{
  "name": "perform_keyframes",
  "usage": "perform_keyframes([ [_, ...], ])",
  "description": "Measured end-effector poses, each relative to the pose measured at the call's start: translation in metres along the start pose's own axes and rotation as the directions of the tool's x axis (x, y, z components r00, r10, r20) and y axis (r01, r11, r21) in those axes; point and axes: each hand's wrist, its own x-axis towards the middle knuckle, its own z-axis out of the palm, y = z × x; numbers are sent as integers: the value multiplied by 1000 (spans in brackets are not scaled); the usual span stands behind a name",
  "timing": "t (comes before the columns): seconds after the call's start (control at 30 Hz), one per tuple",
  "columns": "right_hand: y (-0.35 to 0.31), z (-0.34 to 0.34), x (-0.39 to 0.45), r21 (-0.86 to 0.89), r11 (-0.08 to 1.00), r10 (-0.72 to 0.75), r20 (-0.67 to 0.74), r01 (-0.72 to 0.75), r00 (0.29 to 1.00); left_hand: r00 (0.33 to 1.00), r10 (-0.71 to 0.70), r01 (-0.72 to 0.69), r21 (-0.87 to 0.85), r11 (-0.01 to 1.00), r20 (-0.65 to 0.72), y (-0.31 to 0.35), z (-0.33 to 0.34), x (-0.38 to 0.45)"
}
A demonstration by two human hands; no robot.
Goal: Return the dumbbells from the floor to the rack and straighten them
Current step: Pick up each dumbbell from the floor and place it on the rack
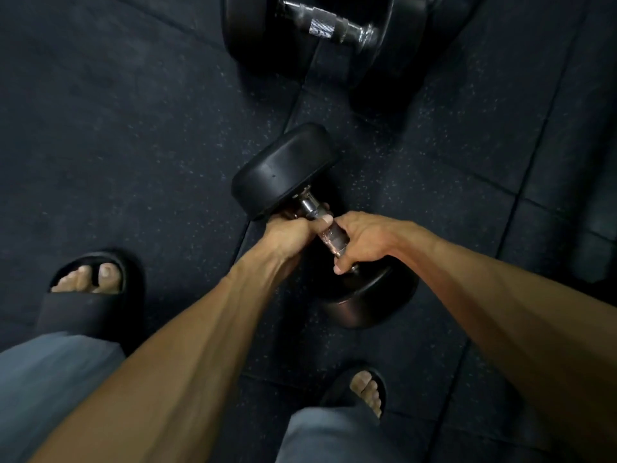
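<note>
Two feet in black sandals (88, 307) stood on the dark speckled floor (133, 145), grey trouser legs (50, 389) above them. Between the feet, both bare forearms reached down to a black dumbbell (283, 168) lying slantwise. The left hand (288, 233) and the right hand (362, 240) were each curled around its metal handle (329, 233), side by side. Whether the dumbbell touched the floor could not be told. Farther off, a second, larger dumbbell (327, 26) lay on the floor, well apart.
</note>
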Motion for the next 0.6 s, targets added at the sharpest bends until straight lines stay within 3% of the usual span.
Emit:
perform_keyframes([
  [0.27,-5,12,-3,24,1000,11,-5,-11,1000,996,-78,74,-90,993,-33,6,-2,-16],
  [0.6,-44,34,-61,126,992,-27,109,13,994,993,-70,74,47,996,-91,17,-33,-82],
])
